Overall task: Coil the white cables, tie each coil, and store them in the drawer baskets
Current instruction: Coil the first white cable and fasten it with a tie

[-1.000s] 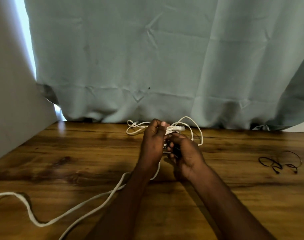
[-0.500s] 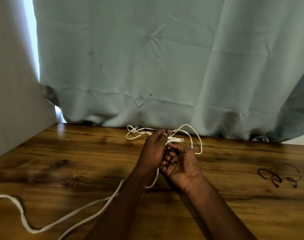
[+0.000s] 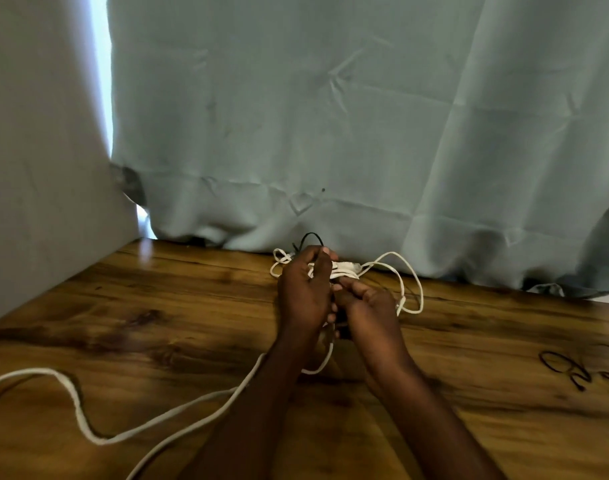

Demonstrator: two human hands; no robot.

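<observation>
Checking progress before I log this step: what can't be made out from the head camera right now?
- Coil and any tie: hidden between the left hand and right hand.
- White cable: runs off the left and bottom edges, so its full length is unknown.
- Black ties: blurred, cut by the right edge.
- Drawer baskets: not in view.

A wooden table (image 3: pixel 157 306) carries everything here, dark grain running across it. A long white cable (image 3: pixel 74 403) snakes over its left side toward the near edge. Far right, thin black ties (image 3: pixel 573 370) lie loose on the wood, well apart from the cable.
</observation>
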